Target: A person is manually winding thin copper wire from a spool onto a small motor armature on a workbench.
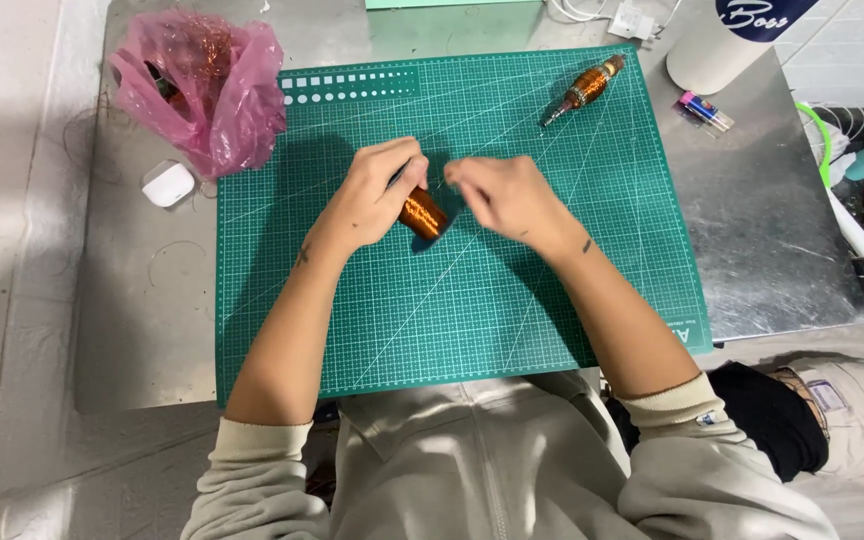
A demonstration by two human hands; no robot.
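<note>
Gripping copper coil (423, 213) in left hand (377, 195) | right hand (500, 195) pinched shut beside it (on green mat (512, 320))

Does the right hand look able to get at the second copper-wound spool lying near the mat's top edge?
Probably yes: the right hand holds nothing bulky, and bare green cutting mat lies between it and the copper-wound spool.

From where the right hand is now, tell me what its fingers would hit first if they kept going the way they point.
The right hand points left toward the copper wire coil held in the left hand. It would probably meet the coil first; height is hard to judge.
</note>
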